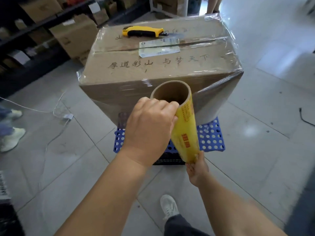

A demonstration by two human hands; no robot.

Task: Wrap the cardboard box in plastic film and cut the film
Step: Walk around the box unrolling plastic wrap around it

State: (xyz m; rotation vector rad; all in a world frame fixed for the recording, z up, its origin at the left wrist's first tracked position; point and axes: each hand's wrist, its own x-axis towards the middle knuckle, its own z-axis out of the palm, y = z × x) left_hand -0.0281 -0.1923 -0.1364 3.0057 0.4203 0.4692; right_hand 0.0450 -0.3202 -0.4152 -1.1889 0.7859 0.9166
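Note:
A large cardboard box (153, 68) stands on a blue perforated pallet (211, 137), with clear plastic film (213, 101) wound around its sides and edges. I hold the yellow film roll (185, 126) upright in front of the box. My left hand (150, 130) grips the rim of the roll's cardboard core at the top. My right hand (196, 169) pinches the roll's bottom end. A sheet of film stretches from the roll to the box's right front corner. A yellow and black utility knife (143, 31) lies on top of the box with its blade out.
Dark shelves with cardboard cartons (75, 36) line the left side. A white cable (56, 111) trails across the tiled floor at left. Another person's shoes (12, 138) stand at the far left, and someone's legs (213, 4) show behind the box. My own foot (168, 206) is below.

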